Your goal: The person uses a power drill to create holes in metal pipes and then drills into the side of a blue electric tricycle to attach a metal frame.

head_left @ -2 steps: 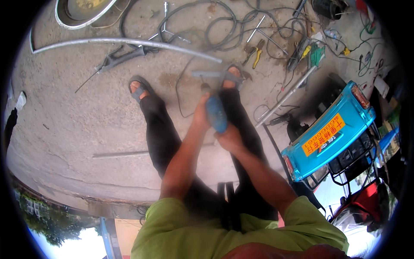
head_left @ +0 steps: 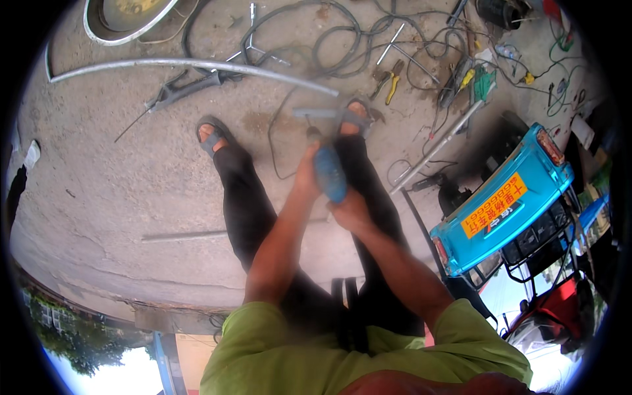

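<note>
A blue power drill point(head_left: 330, 174) is held in front of me between both hands. My left hand point(head_left: 307, 172) is closed around its left side near the dark chuck point(head_left: 314, 133). At the rear end of the body, my right hand point(head_left: 349, 209) is closed on the drill, with its grip mostly hidden. A thin bit points from the chuck at a short grey metal piece point(head_left: 312, 112) on the ground; I cannot tell whether the tip touches. One end of that piece lies at my right sandal point(head_left: 355, 117).
A long bent metal tube point(head_left: 197, 62) and a grey welding torch-like tool point(head_left: 187, 90) lie ahead. Yellow-handled pliers point(head_left: 393, 82), a T-shaped wrench point(head_left: 395, 45) and coiled cables point(head_left: 339, 49) lie beyond my right foot. A blue vehicle rear point(head_left: 500, 204) stands at right.
</note>
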Demonstrator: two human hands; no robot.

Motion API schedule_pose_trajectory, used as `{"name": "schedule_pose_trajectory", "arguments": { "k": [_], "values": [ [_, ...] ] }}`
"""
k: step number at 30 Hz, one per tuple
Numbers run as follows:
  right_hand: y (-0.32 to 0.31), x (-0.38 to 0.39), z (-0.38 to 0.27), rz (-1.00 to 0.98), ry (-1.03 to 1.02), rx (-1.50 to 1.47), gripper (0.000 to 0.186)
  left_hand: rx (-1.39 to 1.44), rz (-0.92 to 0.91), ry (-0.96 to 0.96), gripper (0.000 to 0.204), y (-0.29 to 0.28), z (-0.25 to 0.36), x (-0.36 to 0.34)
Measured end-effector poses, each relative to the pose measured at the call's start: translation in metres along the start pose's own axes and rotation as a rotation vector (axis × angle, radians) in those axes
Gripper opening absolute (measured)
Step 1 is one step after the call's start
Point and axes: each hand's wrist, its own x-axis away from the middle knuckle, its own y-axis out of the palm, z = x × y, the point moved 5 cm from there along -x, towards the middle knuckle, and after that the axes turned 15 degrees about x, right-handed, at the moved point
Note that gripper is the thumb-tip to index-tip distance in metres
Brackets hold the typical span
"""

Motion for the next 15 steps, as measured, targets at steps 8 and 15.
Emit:
{"name": "schedule_pose_trajectory", "arguments": {
  "k": [8,15],
  "values": [
    [0.005,-0.003,0.007,0.032,-0.033,-0.016,0.042,-0.012,-0.038,0.021,0.051,0.01,0.0,0.006],
    [0.009,-0.001,0.012,0.049,-0.039,-0.019,0.043,-0.012,0.033,0.013,0.048,0.005,-0.003,0.006]
  ]
}}
